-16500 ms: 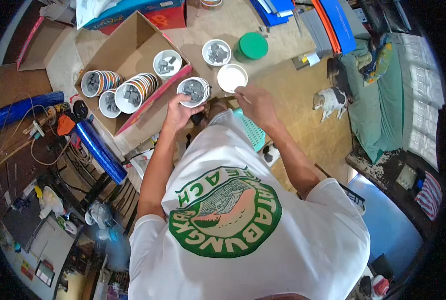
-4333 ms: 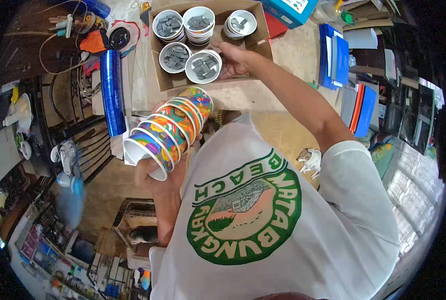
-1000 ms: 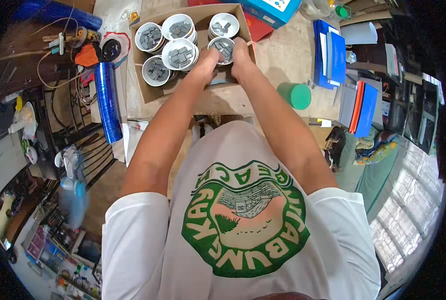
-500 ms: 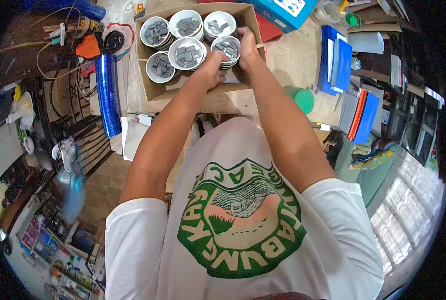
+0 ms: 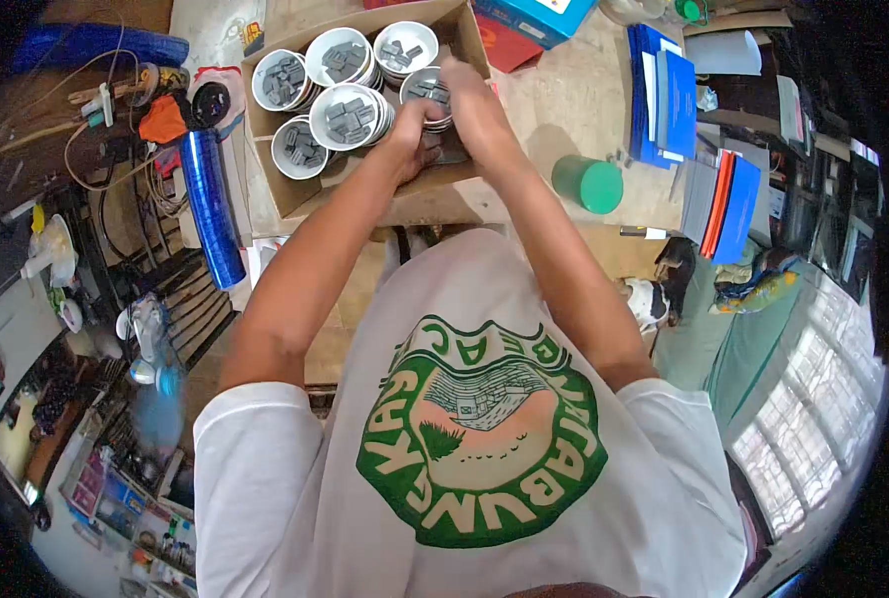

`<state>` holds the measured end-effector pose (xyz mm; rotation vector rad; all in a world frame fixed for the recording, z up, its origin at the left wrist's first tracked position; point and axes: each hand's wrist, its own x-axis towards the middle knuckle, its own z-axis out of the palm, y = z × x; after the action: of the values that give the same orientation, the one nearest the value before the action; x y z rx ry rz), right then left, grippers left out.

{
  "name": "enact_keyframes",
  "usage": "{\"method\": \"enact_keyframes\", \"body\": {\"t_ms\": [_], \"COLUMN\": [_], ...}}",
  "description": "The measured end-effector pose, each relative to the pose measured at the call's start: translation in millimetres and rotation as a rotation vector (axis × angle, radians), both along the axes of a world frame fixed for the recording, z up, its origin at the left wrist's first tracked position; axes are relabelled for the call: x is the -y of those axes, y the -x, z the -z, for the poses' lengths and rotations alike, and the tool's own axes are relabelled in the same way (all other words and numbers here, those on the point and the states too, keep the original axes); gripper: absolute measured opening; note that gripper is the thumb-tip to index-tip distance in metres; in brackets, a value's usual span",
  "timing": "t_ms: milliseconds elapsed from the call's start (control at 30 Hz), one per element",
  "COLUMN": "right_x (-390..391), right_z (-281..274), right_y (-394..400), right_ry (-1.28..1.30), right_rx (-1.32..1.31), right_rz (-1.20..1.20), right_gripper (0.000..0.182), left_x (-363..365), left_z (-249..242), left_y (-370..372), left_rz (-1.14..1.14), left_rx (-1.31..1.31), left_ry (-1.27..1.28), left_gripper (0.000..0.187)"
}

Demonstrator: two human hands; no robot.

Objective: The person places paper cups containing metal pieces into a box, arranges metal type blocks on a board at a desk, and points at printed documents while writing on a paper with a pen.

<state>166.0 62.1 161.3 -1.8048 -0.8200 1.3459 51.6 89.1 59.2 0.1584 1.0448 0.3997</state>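
Observation:
A cardboard box (image 5: pixel 295 202) at the top of the view holds several white cups, among them a cup (image 5: pixel 350 118) in the middle and a cup (image 5: pixel 300 148) at the lower left. Small grey pieces lie in each; some cups look stacked. At the box's near right corner, my left hand (image 5: pixel 414 140) closes on the near left side of a cup (image 5: pixel 424 88) with grey pieces in it. My right hand (image 5: pixel 472 105) grips the same cup from the right and partly covers it. Its fingertips are partly hidden.
Right of the box stands a green-lidded container (image 5: pixel 594 185). Blue folders (image 5: pixel 672 100) and more folders (image 5: pixel 731 207) lie along the table's right side. A blue box (image 5: pixel 539 18) sits behind. On the left lies a blue wrapped roll (image 5: pixel 212 209), near cables and an orange cloth (image 5: pixel 162 120).
The cardboard box and both hands sit further left in view and the box looks slightly turned. My right forearm no longer covers part of the green-lidded container. Both hands stay on the cup.

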Motion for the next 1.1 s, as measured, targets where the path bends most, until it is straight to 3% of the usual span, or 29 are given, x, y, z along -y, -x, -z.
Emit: {"method": "enact_keyframes", "body": {"t_ms": [33,67,133,200,300,333,467,500,533,633,700,833,967,1033,1067,1100], "right_x": [24.5,45.3,76.4,85.8,115.3,120.4,121.6,123.9,128.5,149.7,161.4,175.8,158.9,157.7,155.9,157.5], "right_z": [-44.6,-50.8,-46.6,-30.5,-13.0,-10.9,-1.2,2.8,6.7,17.7,29.3,66.7,54.1,43.4,35.7,27.8], "right_y": [7.9,5.2,-8.9,-12.7,-13.9,-13.8,-12.7,-16.6,-27.0,-85.6,-121.2,-162.6,-171.0,-170.1,-170.5,-167.7], "right_ry": [-0.070,-0.068,-0.394,-0.365,-0.256,-0.248,-0.134,-0.141,-0.162,-0.193,-0.074,-0.024,0.141,0.103,0.069,0.040], "right_rx": [0.133,0.138,0.361,0.393,0.479,0.480,0.040,0.039,0.218,0.798,1.216,1.222,1.006,0.987,0.970,0.950], "right_rz": [-0.063,-0.059,-0.134,-0.131,-0.115,-0.106,-0.044,-0.035,-0.073,-0.186,-0.147,-0.115,-0.144,-0.125,-0.109,-0.096], "right_gripper": [0.066,0.066,0.063,0.061,0.056,0.056,0.056,0.056,0.058,0.067,0.073,0.093,0.091,0.091,0.092,0.092], "left_x": [-5.9,-13.7,-24.8,-18.5,-26.8,-31.4,-43.7,-37.7,-28.2,-27.9,-28.0,-21.4,26.6,49.8,58.5,69.6], "left_z": [-5.8,-11.2,-18.6,-13.8,-3.0,0.4,6.3,-19.0,-47.2,-51.5,-52.4,-66.9,-117.5,-114.5,-113.3,-111.6], "left_y": [3.1,6.2,8.0,-18.5,-18.9,-19.0,-18.8,-16.8,-16.0,-8.4,0.1,18.7,39.7,60.2,66.1,73.7], "left_rz": [0.021,0.042,0.083,-0.110,-0.092,-0.091,-0.105,-0.092,-0.077,-0.007,0.042,0.084,0.456,0.603,0.585,0.644], "left_rx": [0.091,0.182,0.362,-0.038,-0.024,-0.015,0.023,0.002,-0.015,0.031,0.038,-0.006,-0.375,-0.565,-0.572,-0.743], "left_ry": [0.046,0.090,0.183,-0.174,-0.126,-0.123,-0.163,-0.220,-0.274,-0.252,-0.229,-0.189,-0.799,-1.116,-1.116,-1.289], "left_gripper": [0.038,0.041,0.045,0.049,0.049,0.048,0.047,0.047,0.046,0.048,0.050,0.052,0.049,0.047,0.047,0.044]}}
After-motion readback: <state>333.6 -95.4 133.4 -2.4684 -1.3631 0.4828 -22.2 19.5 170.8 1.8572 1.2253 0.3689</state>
